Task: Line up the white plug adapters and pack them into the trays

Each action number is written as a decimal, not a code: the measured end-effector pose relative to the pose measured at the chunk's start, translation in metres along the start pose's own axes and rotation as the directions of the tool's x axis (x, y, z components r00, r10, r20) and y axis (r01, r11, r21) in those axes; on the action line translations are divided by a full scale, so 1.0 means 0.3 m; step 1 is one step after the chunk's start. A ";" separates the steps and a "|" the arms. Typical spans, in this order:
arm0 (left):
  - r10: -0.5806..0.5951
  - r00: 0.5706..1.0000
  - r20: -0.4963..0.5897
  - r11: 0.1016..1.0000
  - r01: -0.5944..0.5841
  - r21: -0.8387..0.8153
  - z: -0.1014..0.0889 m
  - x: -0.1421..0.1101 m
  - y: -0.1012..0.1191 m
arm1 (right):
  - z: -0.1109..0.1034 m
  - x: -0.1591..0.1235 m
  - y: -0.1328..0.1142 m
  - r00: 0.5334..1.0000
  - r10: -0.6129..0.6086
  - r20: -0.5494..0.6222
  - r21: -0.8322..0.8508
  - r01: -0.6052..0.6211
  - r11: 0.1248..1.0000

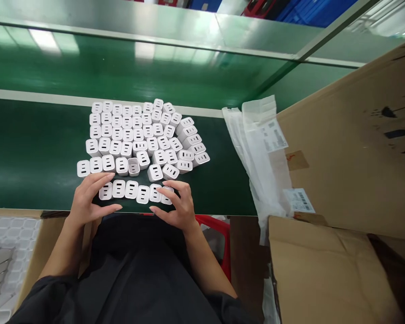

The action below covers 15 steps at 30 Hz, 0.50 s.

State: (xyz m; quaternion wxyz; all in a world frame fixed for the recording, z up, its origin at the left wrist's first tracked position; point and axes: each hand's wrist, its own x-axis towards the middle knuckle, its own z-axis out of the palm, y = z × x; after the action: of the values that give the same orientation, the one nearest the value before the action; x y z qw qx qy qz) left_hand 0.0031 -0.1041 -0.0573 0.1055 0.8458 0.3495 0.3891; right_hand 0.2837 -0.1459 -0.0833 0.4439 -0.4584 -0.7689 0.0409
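A short row of white USB chargers [131, 189] stands near the front edge of the dark green worktop, port faces up. At the left end of this row is my left hand [89, 198], thumb and fingers apart, fingertips beside the end charger. My right hand [178, 204] curves around the right end with its fingers spread; its fingertips overlap the last chargers [166, 195], and I cannot tell how firmly they touch. Behind the hands stands a larger block of white chargers [127, 135], in fairly straight rows on the left and tilted, fanned-out ones on the right. One charger [133, 167] looks greyer, its top recessed.
A green-backed ledge with a metal rail [189, 47] runs behind the worktop [30, 148]. White plastic wrapping [256, 148] hangs over the right end, beside large cardboard boxes [351, 135]. At lower left, a box holds clear plastic trays [11, 238]. A red stool [222, 238] is below.
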 end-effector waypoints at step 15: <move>-0.164 0.985 0.055 0.975 0.170 -0.141 -0.004 -0.046 -0.008 | 0.008 0.002 0.007 0.996 -0.058 0.070 -0.015 0.059 0.998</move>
State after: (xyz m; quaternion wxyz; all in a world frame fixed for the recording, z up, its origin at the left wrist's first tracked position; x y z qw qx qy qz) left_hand -0.0052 -0.1117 -0.0656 0.2067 0.8115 0.3879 0.3851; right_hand 0.2833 -0.1433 -0.0853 0.4141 -0.4377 -0.7972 0.0370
